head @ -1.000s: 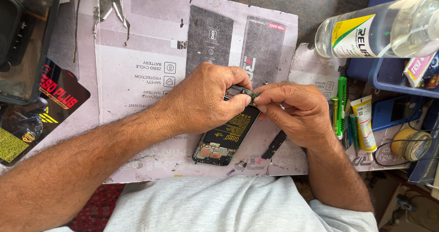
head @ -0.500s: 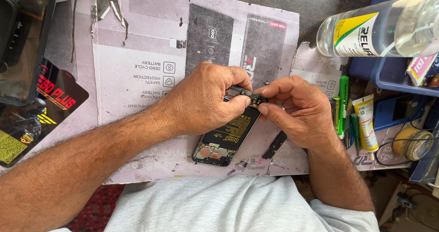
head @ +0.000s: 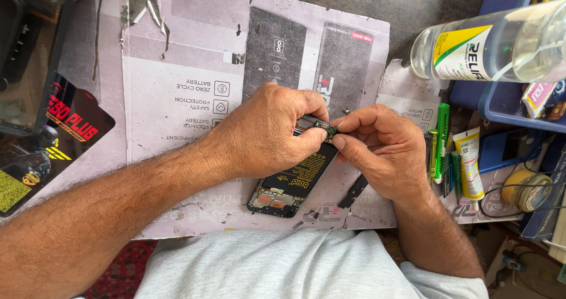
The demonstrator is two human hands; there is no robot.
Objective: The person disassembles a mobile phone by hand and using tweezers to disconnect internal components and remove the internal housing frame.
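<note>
Small circuit board [head: 323, 125] pinched between left hand [head: 268, 131] and right hand [head: 383, 151] fingertips, both grips narrow, right above the opened phone [head: 292, 184], whose long axis slants toward the torso on the counter [head: 177, 98].

Clear bottle [head: 495, 45] (lying sideways), glue tube [head: 471, 160]

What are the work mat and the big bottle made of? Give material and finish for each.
Work mat: looks like printed cardboard, matte; the top layer is torn and peeling at its upper edge. Big bottle: probably clear plastic, glossy; liquid shows through, though glass cannot be ruled out.
</note>
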